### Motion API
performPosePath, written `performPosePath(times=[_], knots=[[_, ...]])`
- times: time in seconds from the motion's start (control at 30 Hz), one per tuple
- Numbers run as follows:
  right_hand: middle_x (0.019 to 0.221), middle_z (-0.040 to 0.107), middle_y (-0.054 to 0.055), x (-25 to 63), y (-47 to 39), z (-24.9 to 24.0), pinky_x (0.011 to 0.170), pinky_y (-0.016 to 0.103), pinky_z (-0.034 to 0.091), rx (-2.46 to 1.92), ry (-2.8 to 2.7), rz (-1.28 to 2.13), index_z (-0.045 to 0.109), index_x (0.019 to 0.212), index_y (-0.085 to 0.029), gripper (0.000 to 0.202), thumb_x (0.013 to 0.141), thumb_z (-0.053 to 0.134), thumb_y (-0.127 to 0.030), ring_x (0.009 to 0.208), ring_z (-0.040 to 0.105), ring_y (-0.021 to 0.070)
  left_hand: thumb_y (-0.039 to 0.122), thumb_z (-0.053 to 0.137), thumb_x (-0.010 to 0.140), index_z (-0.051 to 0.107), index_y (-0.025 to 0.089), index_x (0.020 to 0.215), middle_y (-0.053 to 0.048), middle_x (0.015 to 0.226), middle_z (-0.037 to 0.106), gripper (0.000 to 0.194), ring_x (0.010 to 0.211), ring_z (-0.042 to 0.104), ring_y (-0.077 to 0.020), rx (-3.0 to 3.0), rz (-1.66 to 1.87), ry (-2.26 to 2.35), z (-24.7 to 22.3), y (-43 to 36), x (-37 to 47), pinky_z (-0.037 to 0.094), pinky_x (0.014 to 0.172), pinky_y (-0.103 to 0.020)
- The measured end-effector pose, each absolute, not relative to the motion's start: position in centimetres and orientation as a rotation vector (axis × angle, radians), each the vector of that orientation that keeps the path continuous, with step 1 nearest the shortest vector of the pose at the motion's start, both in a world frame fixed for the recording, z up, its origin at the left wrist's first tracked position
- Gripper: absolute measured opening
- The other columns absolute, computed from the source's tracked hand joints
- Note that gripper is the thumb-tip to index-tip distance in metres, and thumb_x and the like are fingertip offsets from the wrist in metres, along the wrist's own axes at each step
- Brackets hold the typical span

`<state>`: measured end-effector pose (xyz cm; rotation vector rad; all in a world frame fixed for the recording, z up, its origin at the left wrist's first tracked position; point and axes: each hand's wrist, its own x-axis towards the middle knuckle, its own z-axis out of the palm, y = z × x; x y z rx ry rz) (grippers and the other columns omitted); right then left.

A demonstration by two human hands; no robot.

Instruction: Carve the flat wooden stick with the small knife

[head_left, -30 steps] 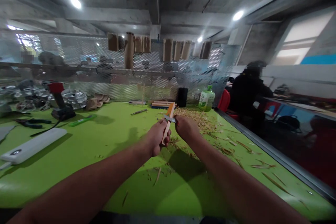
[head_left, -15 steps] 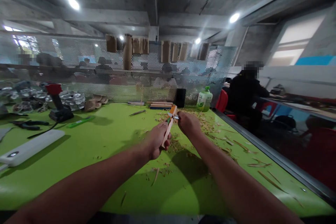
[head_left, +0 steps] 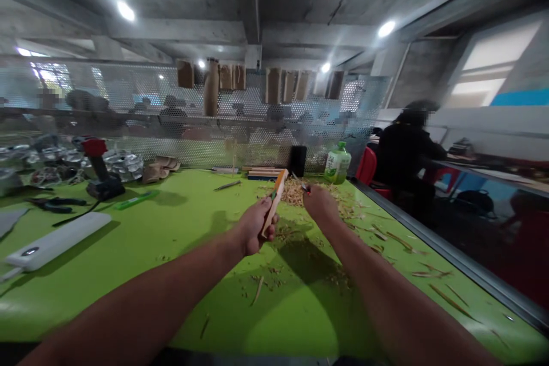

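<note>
My left hand (head_left: 258, 224) is closed around the lower part of a pale wooden strip (head_left: 277, 197), which tilts up and away from me and shows orange and green on its left side. To the right of the strip, my right hand (head_left: 321, 203) is closed on a knife (head_left: 305, 188); its thin blade points up and left, apart from the wood. Most of the knife's handle is hidden in my fingers. Wood shavings (head_left: 295, 191) lie heaped on the green table (head_left: 180, 274) behind and below both hands.
At the left are a white power strip (head_left: 60, 240), black pliers (head_left: 55, 203), a red and black cordless drill (head_left: 100, 168) and a green cutter (head_left: 136, 199). A green-labelled bottle (head_left: 337, 164) and a black phone (head_left: 298, 160) stand near the perforated screen (head_left: 193, 137). A person (head_left: 407, 148) sits at right.
The knife in my right hand has moved right, off the wooden strip where its blade crossed it. My left hand keeps its hold. The whole view has shifted slightly.
</note>
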<state>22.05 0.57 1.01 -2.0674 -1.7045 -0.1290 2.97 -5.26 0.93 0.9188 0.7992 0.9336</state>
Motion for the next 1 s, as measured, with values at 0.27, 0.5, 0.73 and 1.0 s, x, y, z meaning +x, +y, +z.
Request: performPosePath(times=[0.27,0.5,0.73,1.0], knots=[[0.089,0.071,0.006,18.7,-1.8,0.6,0.064,0.026,0.036,-1.839,-1.992,-0.284,0.067,0.103,-0.026,0.029,0.089,0.041,-0.028,0.079,0.064,0.0195,0.032,0.036,0.096,0.045,0.025,0.105,0.007,0.057,0.043,0.015,0.037,0.040,-0.0065,0.900,0.996,0.779,-0.2,-3.8,3.3,0.031,0.037,-0.015],[0.086,0.070,0.006,18.0,-2.2,0.6,0.062,0.025,0.033,-1.866,-2.080,-0.342,0.064,0.095,-0.023,0.026,0.092,0.038,-0.027,0.077,0.064,0.0176,0.040,0.036,0.096,0.043,0.026,0.099,0.008,0.059,0.044,0.016,0.035,0.038,-0.0054,0.894,0.956,0.800,-0.2,-4.3,3.6,0.026,0.034,-0.015],[0.088,0.070,0.006,18.2,-2.0,0.6,0.062,0.025,0.032,-1.884,-2.050,-0.361,0.063,0.096,-0.022,0.024,0.093,0.039,-0.024,0.078,0.063,0.0161,0.043,0.036,0.096,0.044,0.025,0.100,0.008,0.060,0.044,0.021,0.035,0.036,-0.0045,0.921,0.976,0.833,0.4,-5.3,3.9,0.022,0.033,-0.015],[0.084,0.069,0.007,18.7,-1.8,0.5,0.060,0.025,0.030,-1.854,-2.032,-0.393,0.063,0.097,-0.020,0.026,0.093,0.038,-0.026,0.074,0.062,0.0165,0.041,0.033,0.097,0.047,0.024,0.106,0.007,0.060,0.043,0.023,0.035,0.034,-0.0035,0.951,0.953,0.823,1.2,-6.3,3.9,0.020,0.034,-0.014]])
